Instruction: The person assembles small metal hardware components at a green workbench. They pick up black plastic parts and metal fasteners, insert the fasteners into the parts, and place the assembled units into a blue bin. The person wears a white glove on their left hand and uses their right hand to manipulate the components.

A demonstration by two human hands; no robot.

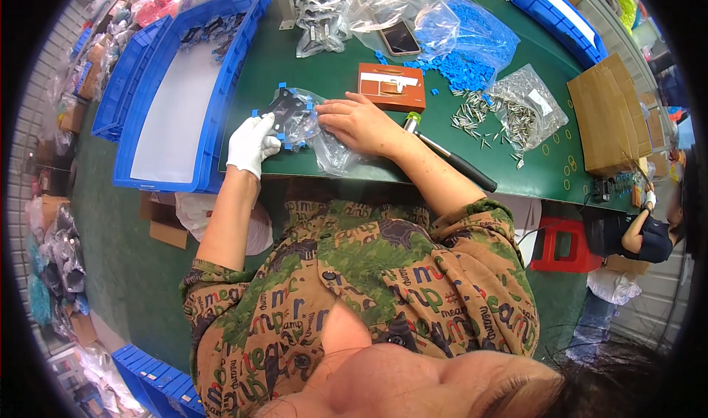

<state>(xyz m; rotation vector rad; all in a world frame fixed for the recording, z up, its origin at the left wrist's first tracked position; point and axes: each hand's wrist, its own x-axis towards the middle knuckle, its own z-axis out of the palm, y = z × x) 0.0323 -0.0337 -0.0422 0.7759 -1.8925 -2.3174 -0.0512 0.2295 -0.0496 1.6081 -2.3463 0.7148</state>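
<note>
My left hand [252, 144], in a white glove, pinches the edge of a flat black part [280, 107] with several small blue clips around its rim. A clear plastic bag [335, 154] lies against the part and covers some of it. My bare right hand [359, 127] grips the bag, its fingers close together over the plastic; the thumb's hold is hard to make out. Just right of that hand, a hammer [457, 161] with a black handle lies partly behind my forearm. Beyond it sits a reddish-brown box [391, 86].
Blue trays [210, 116] stand at the left, one holding dark parts. Blue clips [464, 68] and metal pins [509, 119] are heaped on the green table [324, 71] near a phone [400, 39]. A cardboard box [611, 116] and another person [641, 230] are at the right.
</note>
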